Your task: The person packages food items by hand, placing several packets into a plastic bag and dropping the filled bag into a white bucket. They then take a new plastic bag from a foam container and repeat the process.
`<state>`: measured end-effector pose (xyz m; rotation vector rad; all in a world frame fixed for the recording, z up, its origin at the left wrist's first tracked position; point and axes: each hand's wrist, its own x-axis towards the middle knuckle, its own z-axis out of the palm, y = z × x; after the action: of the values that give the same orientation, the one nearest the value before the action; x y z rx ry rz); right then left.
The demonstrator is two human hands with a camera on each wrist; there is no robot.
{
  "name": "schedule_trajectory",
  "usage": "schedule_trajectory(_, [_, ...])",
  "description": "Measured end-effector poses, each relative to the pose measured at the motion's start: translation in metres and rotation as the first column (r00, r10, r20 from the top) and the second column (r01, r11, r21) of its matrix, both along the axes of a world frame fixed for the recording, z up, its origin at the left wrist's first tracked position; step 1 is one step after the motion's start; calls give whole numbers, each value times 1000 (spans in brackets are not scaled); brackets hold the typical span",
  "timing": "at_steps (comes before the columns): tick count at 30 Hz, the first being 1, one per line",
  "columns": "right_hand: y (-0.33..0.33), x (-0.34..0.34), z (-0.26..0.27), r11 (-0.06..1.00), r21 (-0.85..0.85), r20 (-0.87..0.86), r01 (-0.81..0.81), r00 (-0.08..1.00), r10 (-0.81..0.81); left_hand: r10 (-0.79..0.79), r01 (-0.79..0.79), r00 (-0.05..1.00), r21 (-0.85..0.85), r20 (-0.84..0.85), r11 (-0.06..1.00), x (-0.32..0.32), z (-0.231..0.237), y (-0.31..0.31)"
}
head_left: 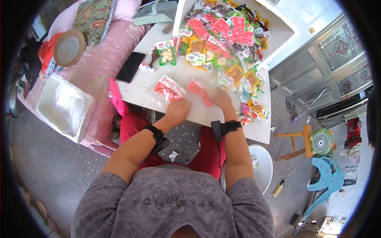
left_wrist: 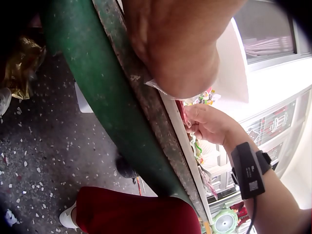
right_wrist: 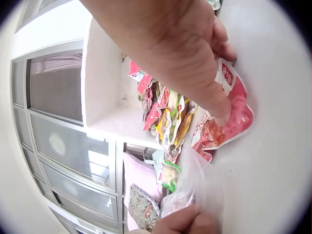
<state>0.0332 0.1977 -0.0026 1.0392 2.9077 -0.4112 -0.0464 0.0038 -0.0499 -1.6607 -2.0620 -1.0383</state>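
On the white table (head_left: 139, 89), a red and white packet (head_left: 170, 89) lies with clear plastic around it. The left hand (head_left: 177, 112) is at its lower edge; in the right wrist view, the curled fingers of this left hand (right_wrist: 187, 222) grip a clear plastic bag (right_wrist: 202, 178). A second red packet (head_left: 199, 90) lies between the hands, slightly blurred. The right hand (head_left: 222, 98) pinches it, its thumb over the red packet (right_wrist: 239, 109) in the right wrist view. The left wrist view shows the right hand (left_wrist: 209, 122) at the red packet's edge (left_wrist: 184, 113).
Many colourful food packets (head_left: 222, 43) spill from a white foam box (head_left: 281, 33) onto the table. A dark phone (head_left: 131, 67) and a green-edged packet (head_left: 166, 52) lie at the left. A white bucket (head_left: 264, 168) stands below right, and an empty foam box (head_left: 65, 107) on the pink bed.
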Motion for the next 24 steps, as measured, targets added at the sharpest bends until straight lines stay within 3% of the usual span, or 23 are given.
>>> schedule_trajectory(5, [10, -3, -21, 986, -163, -87, -47, 996, 33, -9, 11, 999, -60, 32, 998, -1, 2, 1])
schedule_trajectory(8, [2, 9, -21, 960, -279, -330, -28, 942, -68, -3, 4, 1000, -51, 24, 999, 0, 1, 0])
schedule_trajectory(9, [1, 13, -22, 887, -461, -397, 2, 894, -208, -5, 5, 1000, -40, 18, 999, 0, 1, 0])
schedule_trajectory(11, [-2, 21, -24, 642, -767, -430, -12, 751, -500, -8, 8, 1000, -34, 1, 999, -1, 1, 1])
schedule_trajectory(14, [-25, 38, 0, 484, -862, -471, -149, 586, -659, -8, 9, 1000, -61, 13, 998, 0, 2, 0])
schedule_trajectory(17, [-31, 57, -1, 467, -854, -521, -231, 405, -751, 37, -20, 995, -170, 98, 985, 1, 4, 2])
schedule_trajectory(20, [-37, 79, 7, 446, -851, -525, -278, 399, -752, 99, -59, 968, -176, 230, 983, 3, 7, 6])
schedule_trajectory(24, [-40, 100, 6, 406, -879, -476, -250, 508, -718, 132, -77, 920, -161, 369, 984, 7, 29, 6])
